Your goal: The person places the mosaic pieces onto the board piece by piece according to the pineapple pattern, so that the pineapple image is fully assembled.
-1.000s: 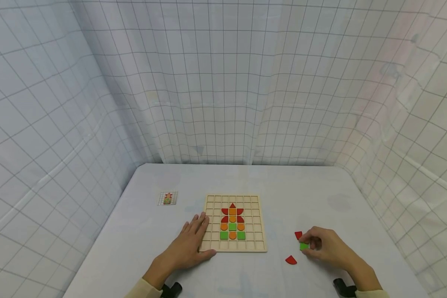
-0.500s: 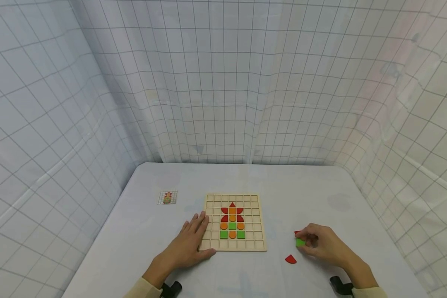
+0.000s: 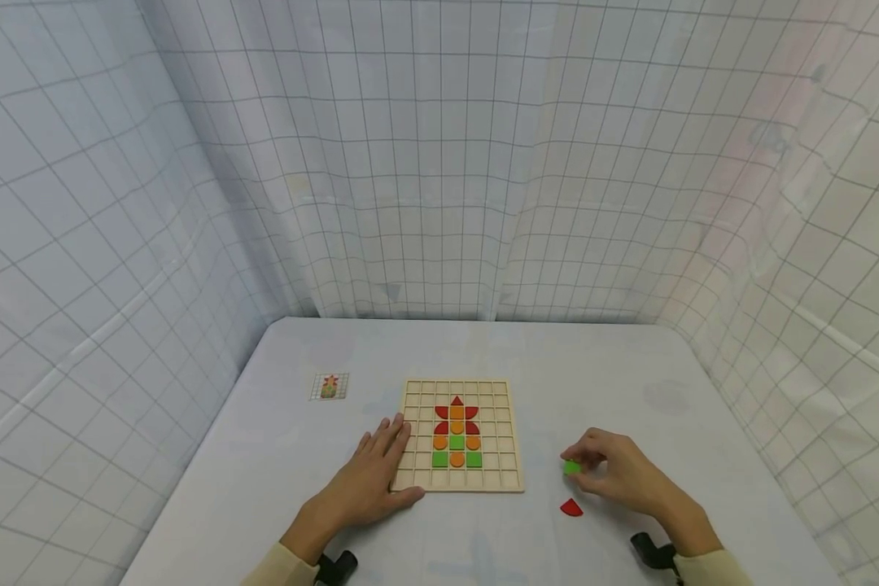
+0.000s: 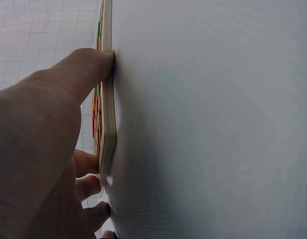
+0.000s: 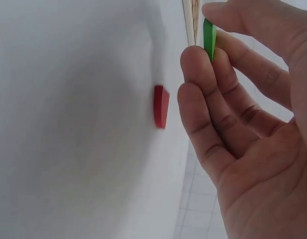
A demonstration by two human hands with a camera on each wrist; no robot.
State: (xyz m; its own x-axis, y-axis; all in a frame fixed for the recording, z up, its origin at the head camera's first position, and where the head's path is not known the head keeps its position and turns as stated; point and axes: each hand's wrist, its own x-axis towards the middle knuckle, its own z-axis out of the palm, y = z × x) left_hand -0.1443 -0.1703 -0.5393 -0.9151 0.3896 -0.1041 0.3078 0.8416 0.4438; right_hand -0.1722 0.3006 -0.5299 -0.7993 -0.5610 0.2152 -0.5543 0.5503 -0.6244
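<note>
My left hand (image 3: 366,480) rests flat with spread fingers at the left side of a wooden grid board (image 3: 501,480), its thumb along the board's front edge. In the left wrist view the thumb presses against the board's rim (image 4: 108,109). Red, orange and green tiles sit in the board's middle columns. To the right of the board, my right hand (image 3: 618,472) pinches a green square tile (image 3: 572,467) between thumb and fingers. The right wrist view shows the green tile (image 5: 209,40) edge-on, held above the table. A red quarter-circle tile (image 3: 571,508) lies just in front of that hand.
A small picture card (image 3: 330,387) with a similar coloured pattern on a grid lies at the back left of the white table (image 3: 593,366). Gridded white curtains (image 3: 439,163) enclose the table at the back and both sides.
My right hand has moved left with the green tile and lifted it. The red tile beside that hand no longer shows. My left hand and the board have stayed in place.
</note>
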